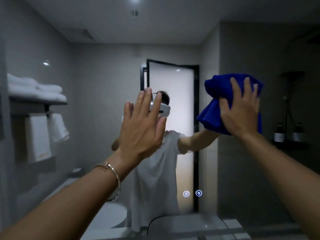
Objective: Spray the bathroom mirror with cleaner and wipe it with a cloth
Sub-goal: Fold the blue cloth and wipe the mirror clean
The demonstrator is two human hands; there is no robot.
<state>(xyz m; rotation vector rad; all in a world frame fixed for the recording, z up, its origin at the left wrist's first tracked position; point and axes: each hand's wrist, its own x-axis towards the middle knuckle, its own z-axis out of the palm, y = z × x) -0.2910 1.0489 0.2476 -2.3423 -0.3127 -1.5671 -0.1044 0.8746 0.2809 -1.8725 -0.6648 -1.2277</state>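
Both forearms reach up and forward from the bottom corners, the left one wearing a thin bracelet [112, 175] at the wrist. Right hand [240, 111] lies flat with fingers spread and straight, pressing a bunched blue cloth [214, 118] against the mirror [103, 75] at upper right; nothing is clenched, the palm alone pins the fabric. Left hand [142, 125] is released and holds nothing, fingers straight and close together, palm toward the glass. Whether it touches the glass I cannot tell.

Likely risks: with only a flat palm on it, the loosely bunched cloth could slide out and drop on a fast stroke, its lower folds hanging free below the hand. A bare left palm set on the glass would leave prints on a surface meant to be clean. A sweep low down could brush the two lit touch icons [186, 194] and switch something on.

Right arm is stretched high and out to the side, wrist bent back; left arm is raised nearer the middle, elbow low.

Reflected behind are stacked white towels [34, 89], a frosted door [171, 101] and two bottles [279, 135]. No spray bottle shows.
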